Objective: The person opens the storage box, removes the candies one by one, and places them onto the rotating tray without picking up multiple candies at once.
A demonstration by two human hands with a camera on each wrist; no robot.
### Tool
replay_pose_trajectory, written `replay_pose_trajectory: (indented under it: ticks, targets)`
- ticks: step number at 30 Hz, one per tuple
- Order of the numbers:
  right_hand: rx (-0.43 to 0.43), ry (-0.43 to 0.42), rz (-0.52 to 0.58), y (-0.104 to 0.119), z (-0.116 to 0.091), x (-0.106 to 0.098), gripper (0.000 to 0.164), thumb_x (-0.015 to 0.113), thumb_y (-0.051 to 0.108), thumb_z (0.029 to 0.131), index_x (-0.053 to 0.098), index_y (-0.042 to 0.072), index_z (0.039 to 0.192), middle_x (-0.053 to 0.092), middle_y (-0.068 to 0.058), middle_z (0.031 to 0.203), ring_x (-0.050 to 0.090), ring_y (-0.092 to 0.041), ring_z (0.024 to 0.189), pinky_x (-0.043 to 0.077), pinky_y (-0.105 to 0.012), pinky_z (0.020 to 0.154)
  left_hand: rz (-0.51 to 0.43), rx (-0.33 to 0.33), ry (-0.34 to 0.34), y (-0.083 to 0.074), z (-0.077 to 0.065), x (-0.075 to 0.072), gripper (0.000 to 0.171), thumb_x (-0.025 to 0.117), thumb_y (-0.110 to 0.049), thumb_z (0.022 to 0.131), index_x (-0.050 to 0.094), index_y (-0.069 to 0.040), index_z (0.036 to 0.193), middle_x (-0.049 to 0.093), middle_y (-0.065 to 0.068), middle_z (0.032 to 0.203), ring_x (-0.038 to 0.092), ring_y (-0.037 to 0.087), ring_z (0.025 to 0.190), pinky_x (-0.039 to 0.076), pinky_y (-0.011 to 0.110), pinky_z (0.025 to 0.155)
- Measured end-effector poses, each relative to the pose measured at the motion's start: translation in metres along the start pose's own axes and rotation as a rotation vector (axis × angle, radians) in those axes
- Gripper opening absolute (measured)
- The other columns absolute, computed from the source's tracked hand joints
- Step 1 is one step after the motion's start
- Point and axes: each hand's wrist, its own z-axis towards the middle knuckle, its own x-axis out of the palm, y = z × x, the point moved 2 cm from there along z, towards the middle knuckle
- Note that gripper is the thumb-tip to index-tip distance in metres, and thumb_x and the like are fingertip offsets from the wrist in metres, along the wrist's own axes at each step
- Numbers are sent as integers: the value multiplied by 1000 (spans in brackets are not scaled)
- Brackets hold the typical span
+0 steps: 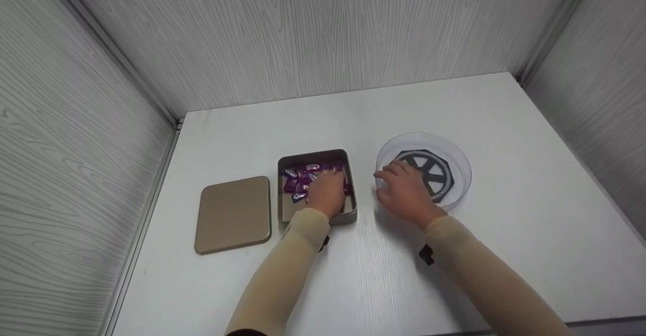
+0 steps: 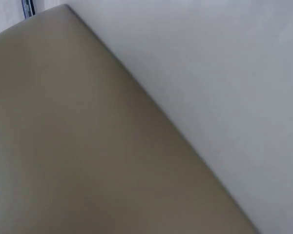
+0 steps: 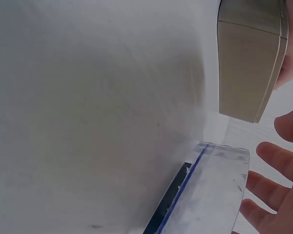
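Observation:
In the head view my left hand [image 1: 327,193] reaches down into a square gold tin [image 1: 345,219], among purple-wrapped candies [image 1: 299,180]. Its fingertips are hidden, so I cannot tell whether they pinch a candy. The tin's wall [image 2: 97,126] fills much of the left wrist view, with that hand out of sight. My right hand [image 1: 406,194] hovers at the near left rim of a round clear container [image 1: 462,174], fingers spread and loosely bent. In the right wrist view its fingers [image 3: 278,158] lie close beside the container's clear wall [image 3: 210,187].
A flat gold lid [image 1: 234,215] lies left of the tin on the white table [image 1: 333,119]. A dark spoked, many-sided piece [image 1: 441,174] shows at the clear container's base. Grey wood-grain panels [image 1: 303,33] stand behind and on both sides.

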Motion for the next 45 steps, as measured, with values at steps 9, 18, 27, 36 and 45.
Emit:
replay_pose_trajectory:
  ticks: [9,18,27,36,45]
  targets:
    - [-35,-50,67,1,-3,5,33,68,19,90,70,6,120,64,-17,125,48,-42,128,33,-59,108,-129,-19,-28,8,-15,-12,14,67,-19,96,63,-13,109,69,6,105,66,27,100,54,48,82]
    - [-105,-110,157,15,-3,3,31,70,14,87,70,5,117,66,-14,119,51,-41,125,33,-50,111,-388,-42,-54,10,-34,-27,16,68,-25,98,60,-19,111,64,-4,101,60,15,92,51,37,81]
    - [-78,-53,306,40,-8,0,44,67,20,93,60,9,135,59,-13,134,48,-33,131,35,-48,111,-655,-63,-23,2,-46,-37,32,69,-26,98,56,-17,126,64,-5,105,62,13,94,52,36,83]
    - [-65,5,375,55,-11,3,50,67,20,95,54,11,142,61,-8,131,55,-24,123,43,-44,104,-715,-49,-31,-4,-49,-40,39,68,-24,97,53,-23,132,65,-6,107,63,12,97,51,38,87]
    - [-55,-2,414,58,-11,6,43,70,14,94,59,18,135,57,2,115,61,-11,99,52,-29,88,-765,-19,-10,-14,-49,-38,42,67,-26,98,53,-21,137,66,-4,110,62,12,100,49,38,91]
